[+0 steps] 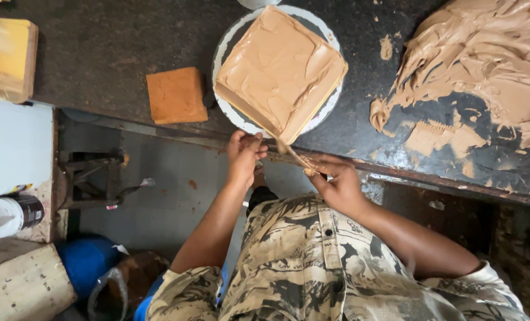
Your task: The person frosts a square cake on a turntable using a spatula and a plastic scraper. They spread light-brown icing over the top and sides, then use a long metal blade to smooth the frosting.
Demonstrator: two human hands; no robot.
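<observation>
A square cake point(280, 71) coated in light brown cream sits on a round white board point(229, 41) on the dark counter point(98, 47). My right hand point(336, 181) grips the handle of a long thin spatula point(292, 153) smeared with cream, its blade running up under the cake's near corner. My left hand point(244, 154) pinches the blade near the counter edge, just below the board.
A small bare sponge block point(176, 95) lies left of the board. A large heap of brown cream point(485, 59) covers the counter's right part, with smears beside it. A yellow cake piece point(6, 56) sits far left. A white jar point(12, 214) and a blue container point(86, 258) stand below.
</observation>
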